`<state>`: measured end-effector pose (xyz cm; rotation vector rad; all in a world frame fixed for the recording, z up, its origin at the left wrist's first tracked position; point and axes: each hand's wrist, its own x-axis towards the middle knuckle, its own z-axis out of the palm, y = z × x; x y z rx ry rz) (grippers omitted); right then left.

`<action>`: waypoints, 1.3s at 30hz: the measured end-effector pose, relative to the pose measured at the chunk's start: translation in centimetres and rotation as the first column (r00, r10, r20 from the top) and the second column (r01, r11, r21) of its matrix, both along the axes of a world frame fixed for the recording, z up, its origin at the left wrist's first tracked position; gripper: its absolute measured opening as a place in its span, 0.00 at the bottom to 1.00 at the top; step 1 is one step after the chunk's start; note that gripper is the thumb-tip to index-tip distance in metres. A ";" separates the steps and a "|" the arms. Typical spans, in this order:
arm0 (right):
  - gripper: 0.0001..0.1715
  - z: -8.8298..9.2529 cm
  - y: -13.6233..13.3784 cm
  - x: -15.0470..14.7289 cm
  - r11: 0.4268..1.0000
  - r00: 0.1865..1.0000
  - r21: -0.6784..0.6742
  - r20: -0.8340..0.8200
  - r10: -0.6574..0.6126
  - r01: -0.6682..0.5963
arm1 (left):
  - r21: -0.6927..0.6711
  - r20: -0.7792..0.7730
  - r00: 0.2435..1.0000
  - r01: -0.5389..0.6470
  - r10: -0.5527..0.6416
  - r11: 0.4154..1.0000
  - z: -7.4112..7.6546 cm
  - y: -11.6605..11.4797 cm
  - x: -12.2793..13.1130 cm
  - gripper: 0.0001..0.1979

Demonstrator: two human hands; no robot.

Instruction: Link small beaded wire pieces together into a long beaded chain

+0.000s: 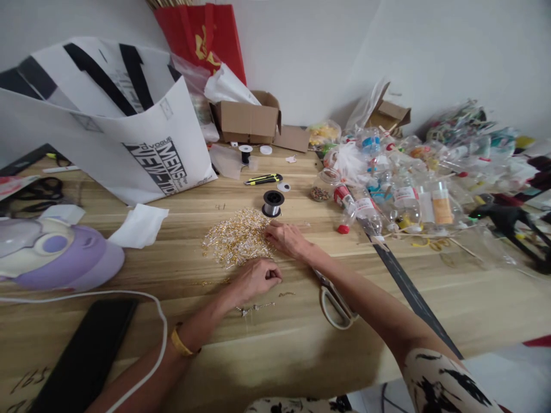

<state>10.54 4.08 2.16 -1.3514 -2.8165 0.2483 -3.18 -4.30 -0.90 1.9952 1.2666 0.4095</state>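
A heap of small gold and clear beads (pixel 237 236) lies on the wooden table (pixel 275 338). My right hand (pixel 287 237) rests at the heap's right edge, fingers pinched down among the beads. My left hand (pixel 257 277) is curled closed just below the heap, a yellow band on its wrist. What its fingers hold is hidden. A short beaded strand (pixel 256 307) lies on the table beneath the left hand. A spool of clear thread (pixel 272 203) stands just behind the heap.
Scissors (pixel 334 303) lie under my right forearm. A white printed bag (pixel 129 132), cardboard boxes (pixel 247 120), a utility knife (pixel 263 179) and a bead jar (pixel 322 187) stand behind. Bottles and packets crowd the right. A purple device (pixel 55 255), white cable and black tablet (pixel 86 355) lie left.
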 end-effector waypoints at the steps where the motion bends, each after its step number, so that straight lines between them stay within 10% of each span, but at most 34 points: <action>1: 0.12 0.1 0.0 -0.1 1.000 1.000 0.000 0.007 0.003 -0.003 | -0.014 0.014 1.000 -0.007 0.007 1.000 -0.1 0.0 0.0 0.05; 39: 0.10 -0.6 -0.3 0.4 0.999 0.991 0.023 -0.132 0.025 -0.022 | 0.000 0.075 0.997 -0.033 0.033 0.999 -0.4 0.1 -0.1 0.07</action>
